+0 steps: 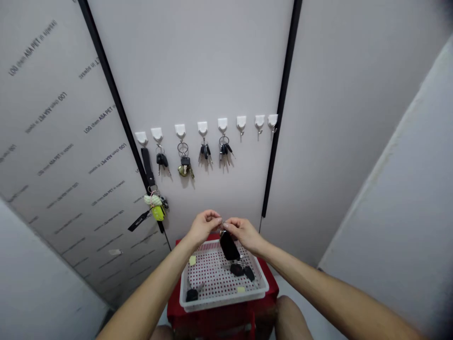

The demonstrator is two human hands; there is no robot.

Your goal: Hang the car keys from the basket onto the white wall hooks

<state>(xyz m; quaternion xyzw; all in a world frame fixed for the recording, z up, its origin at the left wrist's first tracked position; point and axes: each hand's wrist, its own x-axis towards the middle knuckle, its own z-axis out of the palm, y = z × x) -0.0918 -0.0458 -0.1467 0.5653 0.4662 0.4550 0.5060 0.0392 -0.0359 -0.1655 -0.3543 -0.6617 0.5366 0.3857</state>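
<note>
Over the white basket (262, 283), my left hand (206, 226) and my right hand (245, 233) meet with their fingertips pinched together. Between them is the top of a keychain with a black, flat fob (229, 245). The fob hangs below the right fingertips, and its ring is mostly hidden by the fingers. In the basket, under the fob, lie keys with black heads (238, 270). Another black-headed key (192, 295) rests in the near left corner. Small yellow paper pieces (192, 260) are in there too.
A red stool (173, 302) carries the basket between my knees. On the wall ahead, a row of white hooks (202, 127) holds several key bunches (184, 163). A yellow-green keychain (158, 211) hangs at the left end. Hooks at the right (259, 122) carry no keys.
</note>
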